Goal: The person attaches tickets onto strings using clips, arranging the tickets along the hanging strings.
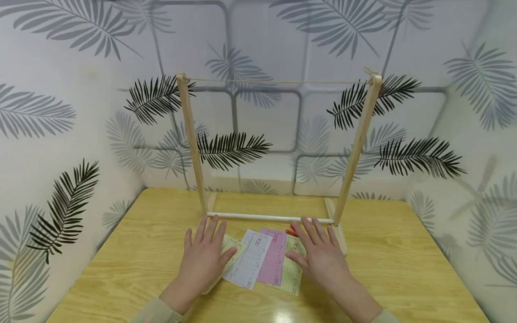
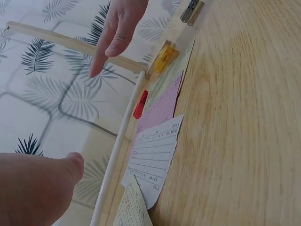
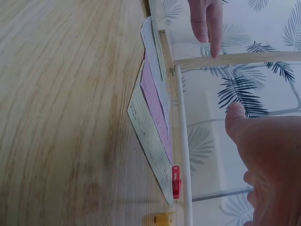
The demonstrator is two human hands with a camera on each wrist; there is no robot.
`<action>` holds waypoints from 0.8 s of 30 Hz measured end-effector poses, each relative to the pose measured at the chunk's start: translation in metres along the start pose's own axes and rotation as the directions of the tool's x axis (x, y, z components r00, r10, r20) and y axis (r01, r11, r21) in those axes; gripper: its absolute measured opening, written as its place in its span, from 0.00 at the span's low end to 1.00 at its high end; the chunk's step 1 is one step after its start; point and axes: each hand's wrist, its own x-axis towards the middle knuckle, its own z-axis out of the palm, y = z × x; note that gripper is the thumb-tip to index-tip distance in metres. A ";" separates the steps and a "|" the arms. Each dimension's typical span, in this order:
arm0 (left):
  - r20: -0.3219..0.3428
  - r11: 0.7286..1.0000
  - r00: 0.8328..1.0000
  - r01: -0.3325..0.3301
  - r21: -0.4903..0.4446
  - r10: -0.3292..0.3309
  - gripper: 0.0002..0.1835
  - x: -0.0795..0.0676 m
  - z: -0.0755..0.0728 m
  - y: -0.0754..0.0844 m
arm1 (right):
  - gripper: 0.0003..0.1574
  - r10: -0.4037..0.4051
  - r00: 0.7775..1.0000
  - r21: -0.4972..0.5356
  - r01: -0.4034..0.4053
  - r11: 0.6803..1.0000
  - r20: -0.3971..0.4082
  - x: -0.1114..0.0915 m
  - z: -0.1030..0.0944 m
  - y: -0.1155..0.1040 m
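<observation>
Both bare hands are held palm down over the paper slips, fingers straight and spread, gripping nothing. My left hand partly covers a pale yellow slip. Beside that lie a white slip, a pink slip and a second yellow slip, fanned and overlapping. Over the right end of this row is my right hand. A red clip shows by its fingers. The wrist views show both hands raised off the tabletop, and a yellow clip beyond the red one.
A wooden frame stands behind the slips, with two posts, a string tied across the top and a white rod low down. A metal clip lies farther along the wooden table. Leaf-patterned walls enclose the back and sides.
</observation>
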 end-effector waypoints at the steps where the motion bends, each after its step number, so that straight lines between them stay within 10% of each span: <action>1: 0.007 1.000 1.000 0.008 -0.002 -0.008 0.42 0.000 0.000 -0.001 | 0.50 0.004 1.000 0.001 -0.004 1.000 0.008 0.000 0.000 0.000; 24: 0.027 0.998 0.998 0.058 0.008 -0.058 0.44 -0.011 0.015 -0.026 | 0.51 0.043 0.997 0.000 -0.043 0.999 0.059 0.000 0.011 0.012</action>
